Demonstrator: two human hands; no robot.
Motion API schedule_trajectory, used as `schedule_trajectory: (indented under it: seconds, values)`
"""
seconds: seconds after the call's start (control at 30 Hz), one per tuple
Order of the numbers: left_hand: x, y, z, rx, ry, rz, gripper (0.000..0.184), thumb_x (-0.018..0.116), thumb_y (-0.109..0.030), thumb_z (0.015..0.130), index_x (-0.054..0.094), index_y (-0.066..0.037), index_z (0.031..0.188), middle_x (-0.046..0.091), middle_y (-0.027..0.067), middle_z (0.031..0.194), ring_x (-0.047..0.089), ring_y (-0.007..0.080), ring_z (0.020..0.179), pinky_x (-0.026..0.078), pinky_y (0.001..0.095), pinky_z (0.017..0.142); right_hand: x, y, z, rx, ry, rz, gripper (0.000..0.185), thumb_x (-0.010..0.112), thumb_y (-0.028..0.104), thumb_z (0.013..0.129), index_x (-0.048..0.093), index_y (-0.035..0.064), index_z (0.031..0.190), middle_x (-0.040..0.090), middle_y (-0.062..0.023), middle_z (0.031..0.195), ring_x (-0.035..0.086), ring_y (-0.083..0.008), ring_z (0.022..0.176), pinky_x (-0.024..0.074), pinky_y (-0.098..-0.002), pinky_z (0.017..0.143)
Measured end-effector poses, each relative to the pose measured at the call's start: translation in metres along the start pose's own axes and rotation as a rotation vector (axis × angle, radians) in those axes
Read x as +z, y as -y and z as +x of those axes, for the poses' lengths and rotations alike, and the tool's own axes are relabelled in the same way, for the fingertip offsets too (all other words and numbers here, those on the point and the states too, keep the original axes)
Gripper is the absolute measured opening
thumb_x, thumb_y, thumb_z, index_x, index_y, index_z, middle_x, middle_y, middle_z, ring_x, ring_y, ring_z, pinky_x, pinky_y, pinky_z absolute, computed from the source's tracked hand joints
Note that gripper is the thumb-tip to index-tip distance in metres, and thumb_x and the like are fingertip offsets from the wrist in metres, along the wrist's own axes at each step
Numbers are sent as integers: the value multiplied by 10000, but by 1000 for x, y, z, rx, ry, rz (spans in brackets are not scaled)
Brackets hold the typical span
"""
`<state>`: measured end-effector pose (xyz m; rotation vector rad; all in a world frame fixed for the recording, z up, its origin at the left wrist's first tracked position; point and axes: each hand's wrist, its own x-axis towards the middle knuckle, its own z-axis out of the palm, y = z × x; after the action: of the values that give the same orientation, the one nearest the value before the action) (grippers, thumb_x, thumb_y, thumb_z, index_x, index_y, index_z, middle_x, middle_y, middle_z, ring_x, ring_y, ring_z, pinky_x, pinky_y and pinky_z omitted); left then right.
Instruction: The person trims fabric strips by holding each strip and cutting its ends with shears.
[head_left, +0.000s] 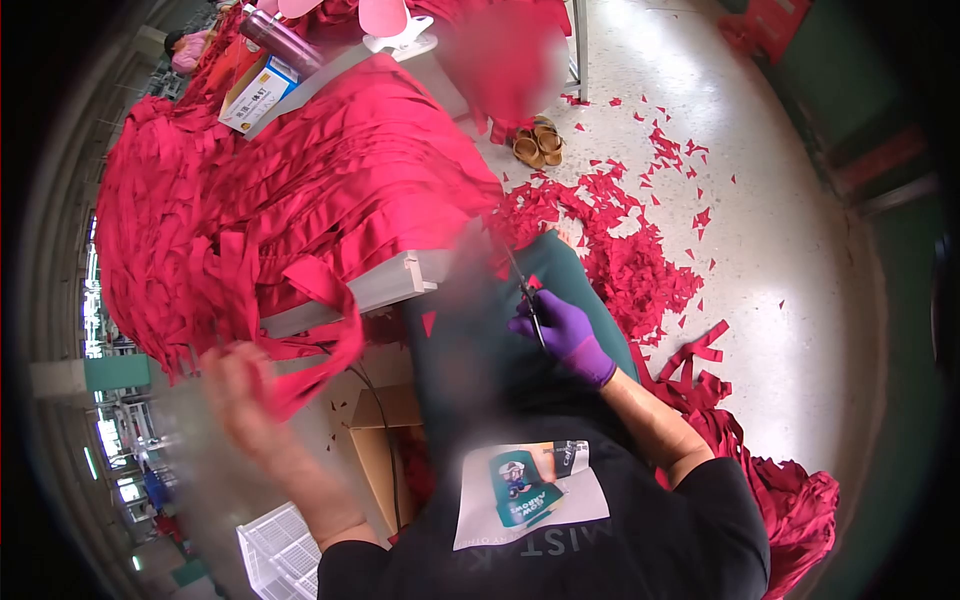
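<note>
My right hand point(562, 335), in a purple glove, is closed around dark-handled scissors point(531, 305) above my lap. The blades point up and away from me, and a small red scrap point(534, 282) lies beside them. My left hand point(245, 395) is bare and smeared by motion at the near left of the table. A looped red fabric strip point(335, 340) hangs down right beside it; whether the fingers grip it is unclear. Many such strips lie in a thick heap of red fabric point(330, 200) across the table point(390, 280) and over its left side.
Red clippings point(635, 270) cover the floor at right, near brown sandals point(538, 143). More red strips point(770, 500) pile up at my right side. A cardboard box point(385, 425) and a white basket point(275, 550) are below left. A bottle point(280, 38) and small box point(258, 95) are at the back.
</note>
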<state>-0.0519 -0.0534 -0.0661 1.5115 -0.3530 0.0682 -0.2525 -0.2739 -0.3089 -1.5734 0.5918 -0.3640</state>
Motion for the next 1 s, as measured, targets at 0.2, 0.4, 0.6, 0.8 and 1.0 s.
schedule_trajectory:
  seconds: [0.2, 0.4, 0.6, 0.8, 1.0]
  values:
    - [-107, -80, 24, 340, -644, 244, 266, 673, -226, 874, 617, -35, 1050, 600, 5, 835, 498, 76, 649, 404, 205, 558, -3, -35, 19, 65, -95, -72, 295, 730, 212, 822, 575, -4, 950, 622, -61, 821, 546, -97, 759, 458, -277, 722]
    - [-260, -48, 90, 490, -699, 836, 369, 665, -217, 884, 590, 31, 1147, 655, 97, 1039, 600, 159, 950, 489, 272, 823, 8, -53, 23, -37, -244, 85, 366, 740, 334, 802, 572, 24, 901, 526, -73, 692, 448, -141, 633, 427, -316, 639]
    - [-89, 9, 96, 392, -89, 788, 321, 623, -170, 909, 577, 7, 1172, 603, 114, 1140, 580, 170, 1022, 474, 275, 874, 8, -67, 26, 36, -211, -15, 353, 724, 336, 814, 596, 35, 947, 560, -61, 713, 485, -134, 647, 435, -306, 644]
    - [102, 42, 54, 587, 711, 832, 281, 705, -93, 767, 633, -55, 1037, 598, 91, 1062, 557, 246, 1023, 421, 338, 902, 8, -71, 29, 23, -218, 65, 361, 719, 342, 821, 598, 36, 970, 563, -63, 718, 487, -136, 652, 441, -306, 654]
    - [160, 77, 43, 833, 1038, 1267, 391, 739, -117, 706, 599, -49, 1065, 548, 90, 1025, 523, 282, 990, 437, 383, 833, 4, -70, 28, 36, -239, 122, 370, 713, 342, 828, 604, 25, 987, 580, -66, 730, 510, -129, 681, 445, -304, 667]
